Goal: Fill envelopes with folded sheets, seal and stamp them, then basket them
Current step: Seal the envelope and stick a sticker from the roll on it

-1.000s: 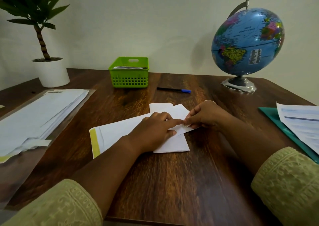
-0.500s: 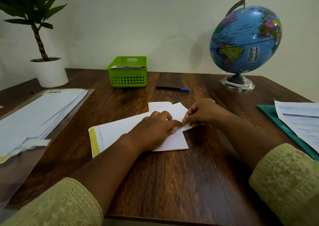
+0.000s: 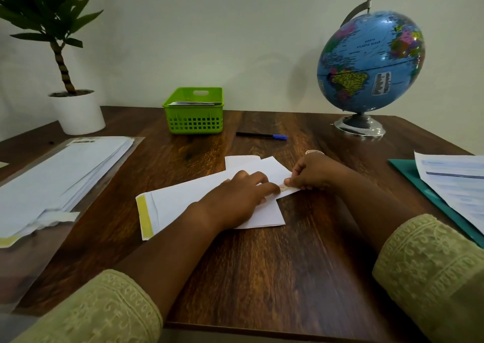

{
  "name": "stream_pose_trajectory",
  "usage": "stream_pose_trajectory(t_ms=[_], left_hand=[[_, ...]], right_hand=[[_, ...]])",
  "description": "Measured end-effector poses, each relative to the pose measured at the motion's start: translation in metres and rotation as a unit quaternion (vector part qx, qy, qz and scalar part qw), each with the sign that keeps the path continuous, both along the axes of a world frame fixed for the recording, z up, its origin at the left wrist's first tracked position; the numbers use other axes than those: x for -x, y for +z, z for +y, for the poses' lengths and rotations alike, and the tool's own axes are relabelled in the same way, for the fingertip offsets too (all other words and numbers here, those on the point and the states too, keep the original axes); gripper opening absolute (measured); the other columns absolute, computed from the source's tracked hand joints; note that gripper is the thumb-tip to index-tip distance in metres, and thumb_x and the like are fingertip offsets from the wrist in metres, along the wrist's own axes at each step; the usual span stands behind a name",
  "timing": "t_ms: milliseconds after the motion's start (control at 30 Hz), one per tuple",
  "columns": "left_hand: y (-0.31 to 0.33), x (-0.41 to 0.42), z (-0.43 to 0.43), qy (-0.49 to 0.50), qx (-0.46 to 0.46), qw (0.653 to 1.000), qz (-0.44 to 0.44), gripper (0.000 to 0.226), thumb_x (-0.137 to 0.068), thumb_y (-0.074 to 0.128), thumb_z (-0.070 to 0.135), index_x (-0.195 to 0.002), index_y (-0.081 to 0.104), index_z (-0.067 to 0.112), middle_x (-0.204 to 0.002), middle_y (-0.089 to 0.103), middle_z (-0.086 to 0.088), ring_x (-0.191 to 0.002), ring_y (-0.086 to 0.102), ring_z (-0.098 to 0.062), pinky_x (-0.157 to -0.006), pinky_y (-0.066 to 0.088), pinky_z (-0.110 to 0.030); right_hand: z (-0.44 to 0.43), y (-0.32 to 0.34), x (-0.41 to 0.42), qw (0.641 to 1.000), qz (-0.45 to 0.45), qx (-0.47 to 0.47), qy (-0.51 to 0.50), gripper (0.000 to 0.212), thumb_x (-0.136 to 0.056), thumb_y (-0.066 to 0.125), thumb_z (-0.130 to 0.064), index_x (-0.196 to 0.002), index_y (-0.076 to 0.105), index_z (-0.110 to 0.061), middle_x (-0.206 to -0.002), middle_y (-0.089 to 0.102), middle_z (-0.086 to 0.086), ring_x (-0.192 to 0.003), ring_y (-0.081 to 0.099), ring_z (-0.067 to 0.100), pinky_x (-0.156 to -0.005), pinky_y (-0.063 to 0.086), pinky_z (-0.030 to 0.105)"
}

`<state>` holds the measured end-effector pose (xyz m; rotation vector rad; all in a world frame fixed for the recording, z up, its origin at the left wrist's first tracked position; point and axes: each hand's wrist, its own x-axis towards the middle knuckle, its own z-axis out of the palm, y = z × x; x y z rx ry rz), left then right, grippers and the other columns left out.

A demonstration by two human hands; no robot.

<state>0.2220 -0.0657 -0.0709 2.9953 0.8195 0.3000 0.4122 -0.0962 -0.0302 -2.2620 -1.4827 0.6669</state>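
A white envelope (image 3: pixel 178 206) with a yellow adhesive strip (image 3: pixel 145 217) at its left end lies at the table's middle, over folded white sheets (image 3: pixel 243 162). My left hand (image 3: pixel 235 198) lies palm down on the envelope, its index fingertip pressing a small pale piece (image 3: pixel 283 188) near the right end; I cannot tell if it is a stamp. My right hand (image 3: pixel 314 171) pinches the envelope's right corner between thumb and fingers. The green basket (image 3: pixel 193 123) stands at the back with some paper inside.
A stack of envelopes (image 3: pixel 60 175) in a clear sleeve lies at left, with a potted plant (image 3: pixel 78 112) behind it. A blue-capped pen (image 3: pixel 262 135) lies beyond the hands. A globe (image 3: pixel 369 62) stands back right. Printed sheets (image 3: pixel 455 183) rest on a green folder (image 3: pixel 408 170) at right.
Both hands stay on the envelope's right end. The right fingers have shifted slightly along the corner; the view has moved a little.
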Motion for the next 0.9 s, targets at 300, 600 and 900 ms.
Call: stream_pose_trajectory(t_ms=[300,600,900], left_hand=[[-0.004,-0.001,0.001,0.015,-0.007,0.999,0.034,0.058,-0.095,0.043,0.015,-0.14,0.022,0.045,-0.14,0.031,0.006,-0.119,0.035,-0.02,-0.09,0.04,-0.032],[0.001,0.0,-0.002,0.017,0.017,0.999,-0.021,0.031,-0.095,0.046,0.022,-0.122,0.042,0.036,-0.134,0.043,0.006,-0.114,0.042,-0.014,-0.085,0.036,-0.025],[0.033,0.085,0.029,0.347,0.185,0.914,-0.095,0.111,-0.05,0.08,0.06,-0.141,0.028,0.027,-0.146,0.037,-0.006,-0.13,0.04,-0.027,-0.104,0.038,-0.048]], right_hand=[[-0.001,-0.008,-0.002,0.998,-0.041,-0.028,0.044,0.026,-0.083,0.064,-0.039,-0.081,0.064,-0.014,-0.075,0.062,0.002,-0.066,0.056,0.01,-0.059,0.044,0.02],[0.0,-0.005,-0.002,0.999,-0.033,-0.015,0.028,0.015,-0.085,0.065,-0.027,-0.078,0.063,-0.014,-0.071,0.061,0.002,-0.06,0.055,0.01,-0.05,0.041,0.018],[-0.008,0.0,-0.018,0.968,0.163,-0.173,-0.079,0.02,-0.091,0.057,-0.026,-0.078,0.06,-0.011,-0.065,0.059,0.006,-0.05,0.05,0.011,-0.041,0.039,0.018]])
